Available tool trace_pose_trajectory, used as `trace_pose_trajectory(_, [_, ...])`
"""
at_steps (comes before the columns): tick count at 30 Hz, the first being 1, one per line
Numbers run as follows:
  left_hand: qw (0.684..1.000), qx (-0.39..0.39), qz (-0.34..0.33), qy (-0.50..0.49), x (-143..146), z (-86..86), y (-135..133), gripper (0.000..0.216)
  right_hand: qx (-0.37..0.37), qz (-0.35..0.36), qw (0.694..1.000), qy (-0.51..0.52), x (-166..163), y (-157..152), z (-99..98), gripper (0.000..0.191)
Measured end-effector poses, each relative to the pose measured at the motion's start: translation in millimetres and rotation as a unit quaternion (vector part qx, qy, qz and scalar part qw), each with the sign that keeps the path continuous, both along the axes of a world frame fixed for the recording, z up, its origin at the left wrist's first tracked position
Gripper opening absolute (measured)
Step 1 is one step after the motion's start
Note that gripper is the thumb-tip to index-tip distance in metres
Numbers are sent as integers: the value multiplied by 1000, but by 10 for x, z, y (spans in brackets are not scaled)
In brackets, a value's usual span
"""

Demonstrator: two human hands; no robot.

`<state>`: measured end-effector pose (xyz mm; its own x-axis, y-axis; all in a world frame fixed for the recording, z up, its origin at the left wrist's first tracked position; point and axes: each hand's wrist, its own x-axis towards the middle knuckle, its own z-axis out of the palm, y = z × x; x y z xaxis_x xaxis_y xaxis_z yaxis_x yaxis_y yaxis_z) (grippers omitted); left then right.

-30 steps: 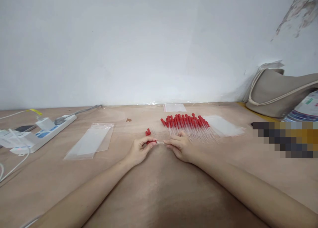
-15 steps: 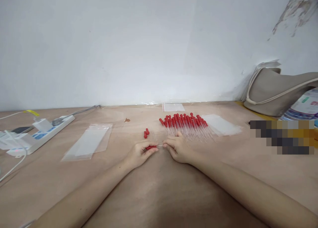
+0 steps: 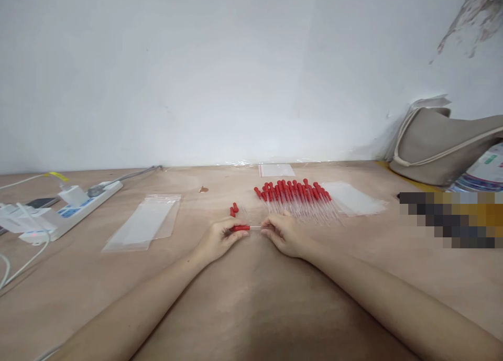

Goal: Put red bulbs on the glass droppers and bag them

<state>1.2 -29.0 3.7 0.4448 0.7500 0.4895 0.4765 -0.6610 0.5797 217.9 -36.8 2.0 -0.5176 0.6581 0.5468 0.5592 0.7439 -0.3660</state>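
Between thumb and fingers, my left hand [image 3: 219, 239] grips a red rubber dropper bulb [image 3: 240, 228]. From the bulb's open end a thin clear dropper tube [image 3: 255, 227] runs across to my right hand [image 3: 286, 236], which pinches its other end. The two parts lie in one line, with the bulb on the left. Just beyond my left hand are two loose red bulbs [image 3: 235, 207], with a few clear tubes [image 3: 243, 210] beside them. Behind my right hand lies a dense row of droppers [image 3: 293, 193], red bulbs toward the wall and clear tubes toward me.
Clear plastic bags lie at left [image 3: 143, 225], and more bags [image 3: 353, 198] at right. One small zip bag [image 3: 276, 170] rests near the wall. A white power strip [image 3: 70, 214] with cables occupies the far left. A grey bag [image 3: 436, 146] stands at the right.
My left fingers have shifted on the bulb, so more of its red end shows. The whole view has moved slightly; the bags and the row of droppers have stayed in place.
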Motion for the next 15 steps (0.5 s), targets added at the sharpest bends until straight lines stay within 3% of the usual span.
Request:
trace_pose_trajectory(7, [1000, 5, -5, -18, 30, 18, -30, 16, 84, -17, 996, -7, -42, 29, -51, 21])
trace_pose_trajectory(15, [999, -7, -32, -25, 35, 25, -32, 16, 60, -9, 996, -58, -68, 25, 5, 31])
